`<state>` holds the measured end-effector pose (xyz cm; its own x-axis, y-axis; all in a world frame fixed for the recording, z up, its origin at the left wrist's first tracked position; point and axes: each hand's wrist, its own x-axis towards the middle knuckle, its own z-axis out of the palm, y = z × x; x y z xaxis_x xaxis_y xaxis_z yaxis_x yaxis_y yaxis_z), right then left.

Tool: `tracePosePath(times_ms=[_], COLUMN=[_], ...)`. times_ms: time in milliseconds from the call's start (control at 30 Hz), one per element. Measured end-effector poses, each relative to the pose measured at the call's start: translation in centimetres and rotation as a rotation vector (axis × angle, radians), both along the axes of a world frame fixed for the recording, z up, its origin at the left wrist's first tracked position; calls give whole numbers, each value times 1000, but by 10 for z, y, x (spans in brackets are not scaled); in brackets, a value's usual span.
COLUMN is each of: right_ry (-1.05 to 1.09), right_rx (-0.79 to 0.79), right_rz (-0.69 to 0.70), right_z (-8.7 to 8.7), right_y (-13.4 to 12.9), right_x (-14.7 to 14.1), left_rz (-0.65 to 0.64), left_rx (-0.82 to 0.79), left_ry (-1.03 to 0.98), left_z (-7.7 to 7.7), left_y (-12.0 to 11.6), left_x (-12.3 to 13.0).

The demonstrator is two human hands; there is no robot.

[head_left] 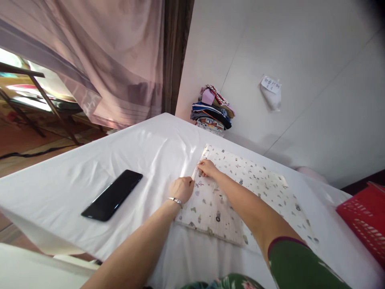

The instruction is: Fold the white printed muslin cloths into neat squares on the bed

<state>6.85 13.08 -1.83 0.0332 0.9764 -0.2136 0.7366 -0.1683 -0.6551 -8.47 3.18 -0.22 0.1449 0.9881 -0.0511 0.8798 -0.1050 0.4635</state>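
Note:
A pale cloth with a small scattered print [222, 210] lies flat in a rough rectangle on the white-covered table [156, 140]. My left hand [182, 188], with a bracelet at the wrist, is closed at the cloth's left edge. Just above and to the right of it, my right hand [207, 167] pinches the same edge between thumb and fingers. The two hands are close together but apart. Part of the cloth is hidden under my right forearm.
A black phone [112, 196] lies on the table to the left. Folded clothes [213, 110] are stacked by the wall. A red plastic basket [365, 220] stands at the right. A labelled plastic bag [271, 94] is against the white wall, and a pink curtain [120, 60] hangs behind.

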Motion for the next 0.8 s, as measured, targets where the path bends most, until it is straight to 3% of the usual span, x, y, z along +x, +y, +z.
tracePosePath(times_ms=[167, 400, 800], right_ry=[-61, -225, -410], right_rx=[52, 87, 24], right_rz=[-56, -205, -230], right_z=[8, 19, 19], right_y=[17, 72, 125], right_x=[16, 39, 30], left_rz=[-37, -72, -190], left_rx=[12, 32, 27], left_ry=[-1, -20, 5], left_z=[0, -4, -12], left_y=[-2, -2, -1], left_x=[2, 3, 5])
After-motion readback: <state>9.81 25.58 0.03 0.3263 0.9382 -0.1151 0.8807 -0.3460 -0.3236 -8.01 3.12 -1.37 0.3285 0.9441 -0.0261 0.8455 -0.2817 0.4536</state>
